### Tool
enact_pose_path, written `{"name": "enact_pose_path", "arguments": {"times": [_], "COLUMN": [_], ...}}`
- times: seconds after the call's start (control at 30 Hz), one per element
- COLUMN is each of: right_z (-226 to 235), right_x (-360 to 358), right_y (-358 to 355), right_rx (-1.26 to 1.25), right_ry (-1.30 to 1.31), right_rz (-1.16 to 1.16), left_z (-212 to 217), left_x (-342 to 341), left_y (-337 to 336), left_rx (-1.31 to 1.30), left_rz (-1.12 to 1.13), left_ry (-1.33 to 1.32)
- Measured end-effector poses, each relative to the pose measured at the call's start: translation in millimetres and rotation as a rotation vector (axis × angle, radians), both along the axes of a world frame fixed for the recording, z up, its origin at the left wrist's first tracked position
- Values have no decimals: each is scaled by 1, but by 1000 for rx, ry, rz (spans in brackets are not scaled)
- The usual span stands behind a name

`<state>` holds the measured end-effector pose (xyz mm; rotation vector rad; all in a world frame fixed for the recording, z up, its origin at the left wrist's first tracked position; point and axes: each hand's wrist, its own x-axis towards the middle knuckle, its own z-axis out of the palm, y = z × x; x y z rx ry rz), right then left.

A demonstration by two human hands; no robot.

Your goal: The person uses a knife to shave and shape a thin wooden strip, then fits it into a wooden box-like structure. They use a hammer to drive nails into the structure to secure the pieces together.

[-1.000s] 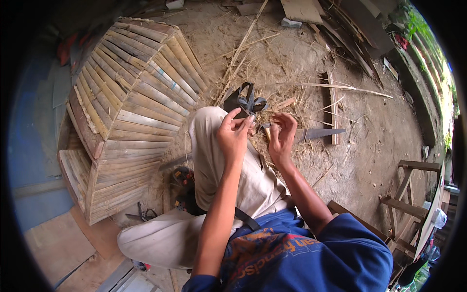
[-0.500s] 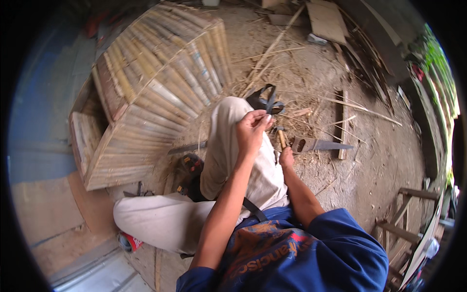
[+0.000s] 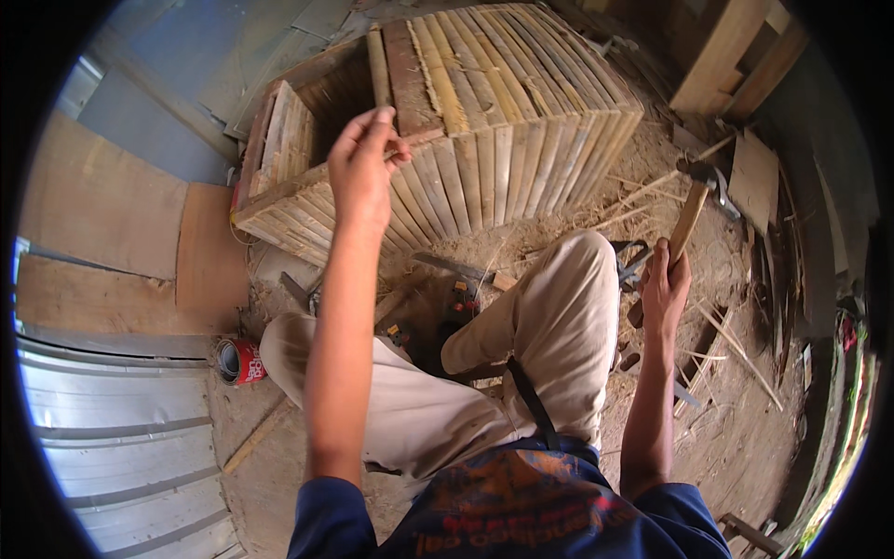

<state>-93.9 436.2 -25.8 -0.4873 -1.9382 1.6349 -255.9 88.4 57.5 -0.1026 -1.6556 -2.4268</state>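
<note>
My left hand (image 3: pixel 365 177) is raised at the near edge of a curved box covered in split bamboo slats (image 3: pixel 484 177), beside its opening. The thumb and fingers are pinched together; anything between them is too small to make out. In my right hand (image 3: pixel 665 287) is a hammer (image 3: pixel 691 216), gripped round its wooden handle. Its dark metal head points up and away from me, off to the right of my knee. A brown wooden board (image 3: pixel 410 79) borders the opening on top of the box.
A long dark blade (image 3: pixel 452 265) lies on the floor before the box. Beside my bent leg stands a red can (image 3: pixel 244 361). Bamboo strips (image 3: pixel 740 354) and shavings litter the right side, where a saw (image 3: pixel 686 393) partly shows. Corrugated metal sheet (image 3: pixel 121 419) lies at left.
My view has swung left toward the box. My left hand has left my knee and reached the box's edge, still pinched. My right hand has lifted the hammer from near the saw.
</note>
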Motion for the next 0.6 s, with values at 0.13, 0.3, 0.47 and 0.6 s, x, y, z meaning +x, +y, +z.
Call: {"name": "enact_pose_path", "arguments": {"times": [0.13,0.3,0.47,0.6], "right_z": [87,114,132,125], "right_x": [-66,-200,-414,-553], "right_y": [-96,-188,-261,-303], "right_rx": [-84,177,1030,1234], "right_ry": [21,-55,-78,-261], "right_rz": [337,596,475,456], "left_z": [29,19,-4,-21], "left_x": [-49,-128,-224,-281], "left_y": [-67,-127,-157,-154], "left_rx": [6,-29,-49,-59], "left_rz": [148,177,48,-19], "left_ry": [-22,-96,21,-101]}}
